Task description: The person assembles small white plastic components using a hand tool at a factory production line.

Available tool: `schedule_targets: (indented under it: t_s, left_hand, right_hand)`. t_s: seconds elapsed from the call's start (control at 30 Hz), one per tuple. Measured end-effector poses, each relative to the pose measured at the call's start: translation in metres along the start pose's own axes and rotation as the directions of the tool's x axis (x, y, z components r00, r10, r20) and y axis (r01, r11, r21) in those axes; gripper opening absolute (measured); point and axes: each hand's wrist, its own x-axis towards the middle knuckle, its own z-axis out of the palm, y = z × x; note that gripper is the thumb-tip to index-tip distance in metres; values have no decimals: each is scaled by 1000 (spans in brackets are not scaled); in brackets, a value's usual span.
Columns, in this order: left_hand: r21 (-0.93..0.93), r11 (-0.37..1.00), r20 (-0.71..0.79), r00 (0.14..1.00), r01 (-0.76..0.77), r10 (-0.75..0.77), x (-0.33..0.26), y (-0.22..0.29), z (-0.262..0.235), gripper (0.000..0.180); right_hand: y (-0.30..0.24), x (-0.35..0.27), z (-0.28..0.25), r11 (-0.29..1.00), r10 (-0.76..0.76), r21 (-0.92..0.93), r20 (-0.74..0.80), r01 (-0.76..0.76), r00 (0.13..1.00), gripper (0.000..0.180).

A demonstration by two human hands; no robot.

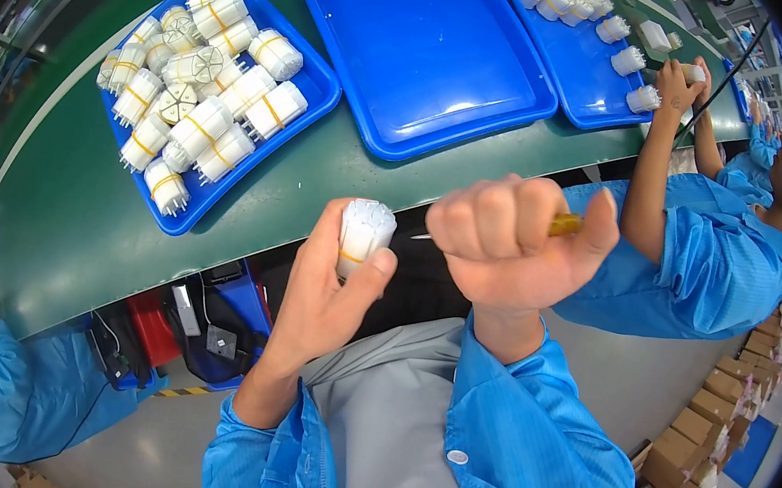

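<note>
My left hand (333, 290) grips a white bundle of plastic parts (364, 231) bound with a yellow band, held upright just in front of the green table (85, 219). My right hand (507, 243) is closed in a fist around a tool with a yellow handle (564, 225); its thin metal tip points left toward the bundle. A blue tray (317, 86) at the left holds several similar white bundles (200, 121) with yellow bands. An empty blue tray (422, 55) lies in the middle, behind my hands.
A third blue tray (576, 63) with several white bundles sits at the right, where a person in a blue coat (708, 251) handles a bundle. Another person's blue sleeve (26, 395) shows at lower left. Cardboard boxes (709, 415) are stacked at lower right.
</note>
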Motion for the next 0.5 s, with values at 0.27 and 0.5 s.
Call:
schedule_targets:
  t_s: [0.27,0.5]
  left_hand:
    - [-241,955,88,984,171,-154,-6,9,-3,28]
    - [-136,970,69,979,201,-193,-8,6,-4,28]
  right_hand:
    - [13,-3,9,997,-78,26,41,77,996,65]
    - [21,-5,6,997,-76,-20,47,77,996,64]
